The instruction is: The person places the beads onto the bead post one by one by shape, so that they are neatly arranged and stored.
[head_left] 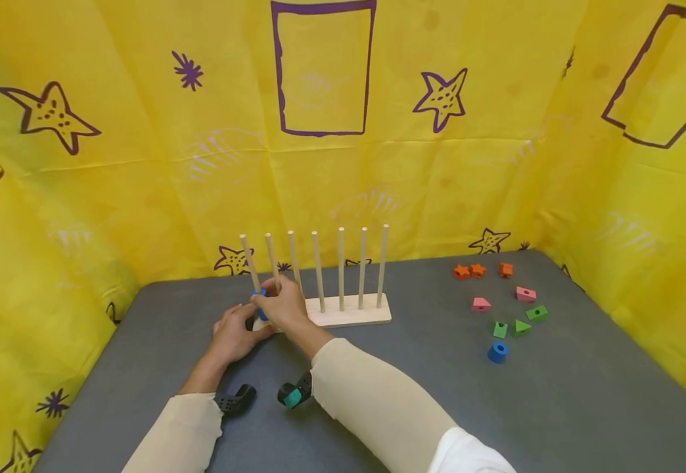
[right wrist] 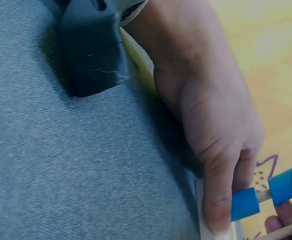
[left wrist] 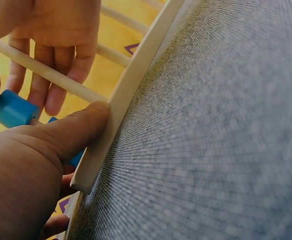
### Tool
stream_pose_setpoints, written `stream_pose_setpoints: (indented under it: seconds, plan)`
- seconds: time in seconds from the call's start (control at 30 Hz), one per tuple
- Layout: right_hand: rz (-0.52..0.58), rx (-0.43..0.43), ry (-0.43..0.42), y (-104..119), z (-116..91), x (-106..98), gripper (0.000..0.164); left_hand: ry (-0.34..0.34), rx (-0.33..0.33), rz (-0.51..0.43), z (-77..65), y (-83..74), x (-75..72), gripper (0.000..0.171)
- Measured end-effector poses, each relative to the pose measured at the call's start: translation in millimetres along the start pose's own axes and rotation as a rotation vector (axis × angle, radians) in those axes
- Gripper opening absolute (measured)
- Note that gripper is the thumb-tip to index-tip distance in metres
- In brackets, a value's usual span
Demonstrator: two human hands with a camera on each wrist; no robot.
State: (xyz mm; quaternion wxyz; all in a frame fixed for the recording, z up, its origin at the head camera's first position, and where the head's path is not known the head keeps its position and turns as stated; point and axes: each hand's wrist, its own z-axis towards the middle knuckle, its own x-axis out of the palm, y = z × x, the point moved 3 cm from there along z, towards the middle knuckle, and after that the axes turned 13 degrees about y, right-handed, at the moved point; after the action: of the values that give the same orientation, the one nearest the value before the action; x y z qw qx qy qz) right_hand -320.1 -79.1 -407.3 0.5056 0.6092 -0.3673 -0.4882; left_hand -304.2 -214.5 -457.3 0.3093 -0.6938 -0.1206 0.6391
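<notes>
A wooden peg stand (head_left: 349, 316) with a row of upright dowels stands on the table. My left hand (head_left: 235, 335) grips the left end of its base, the thumb (left wrist: 78, 127) lying along the front edge. Around the leftmost dowel, my right hand (head_left: 286, 305) pinches a blue bead (left wrist: 15, 108) between thumb and fingers. Lower on that dowel sits a second blue bead (right wrist: 245, 204), beside my left thumb and partly hidden by it in the left wrist view. A short length of dowel shows between the two beads in the right wrist view.
At the right of the grey table (head_left: 414, 387) lie a blue bead (head_left: 498, 352), several green beads (head_left: 500, 330), two pink beads (head_left: 525, 294) and orange beads (head_left: 477, 270). A yellow patterned cloth (head_left: 331, 171) hangs behind and at both sides.
</notes>
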Motion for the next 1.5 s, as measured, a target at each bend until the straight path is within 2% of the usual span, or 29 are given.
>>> stream_pose_setpoints:
  seconds: [0.13,0.33,0.67,0.83,1.0,1.27,1.5]
  plan:
    - [-0.045,0.013,-0.004,-4,-4,-3,0.024,-0.004,0.000,-0.002,1.9,-0.6,0.8,0.067]
    - [-0.119,0.020,0.003,-6,-12,-6,0.037,-0.012,-0.022,0.005,0.4,-1.3,0.5,0.066]
    - [-0.177,-0.059,0.121,13,-38,-29,0.056,0.005,-0.042,-0.009,-2.0,-1.7,-0.1,0.066]
    - [-0.188,-0.124,0.188,29,-58,-51,0.055,0.005,-0.050,-0.006,-2.9,-2.4,-1.1,0.063]
    - [-0.187,-0.217,0.213,46,-79,-79,0.053,0.015,-0.056,0.006,-1.7,-3.4,-0.2,0.066]
    - [-0.239,-0.364,0.179,67,-112,-119,0.049,0.012,-0.048,-0.002,-1.2,-0.9,2.1,0.065]
    - [-0.247,-0.480,0.134,66,-134,-157,0.049,0.008,-0.048,-0.002,1.0,0.8,2.6,0.066]
